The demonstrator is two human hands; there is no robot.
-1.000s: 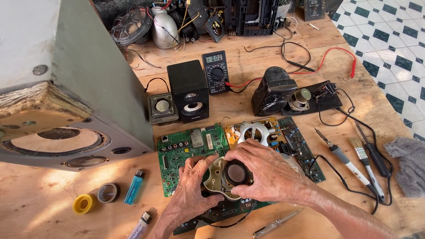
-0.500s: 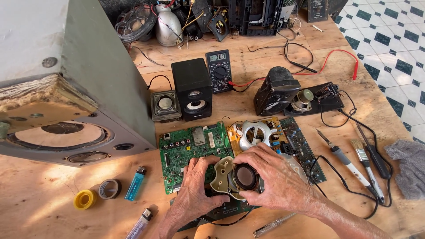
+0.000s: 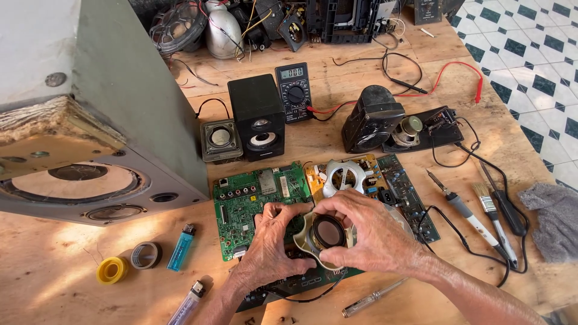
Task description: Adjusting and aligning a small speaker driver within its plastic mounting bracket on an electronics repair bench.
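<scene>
Basically, per item:
Small speaker driver (image 3: 326, 236): held just above the green circuit board (image 3: 253, 195), dark cone facing up, prob. so both hands can turn it toward the head cam.
Left hand (image 3: 271, 250): fingers curled, thumb and fingertips pinching the driver's left rim; heel resting over the board's lower part.
Right hand (image 3: 370, 232): arched over the driver's right side, fingers pressed on the top and right rim; the two hands clamp it between them.
Boards: 2 (green one under the hands, yellow-and-green one (image 3: 385, 180) just beside it at right, white ring part lying on it).
Multimeter (image 3: 294, 90): 1, propped behind, red and black leads trailing right.
Boxed speakers: 2 small (black one (image 3: 257, 120) upright, grey one (image 3: 220, 139) touching it) plus 1 big grey cabinet (image 3: 90, 138) lying at left.
Lighters: 2, blue (image 3: 180, 248) and clear.
Tape rolls: 2, yellow (image 3: 112, 270) and grey, side by side.
Right-side tools: soldering iron (image 3: 466, 213), brush, dark pen-like tool, laid parallel w/in reach; screwdriver (image 3: 373, 298) near the wrist.
</scene>
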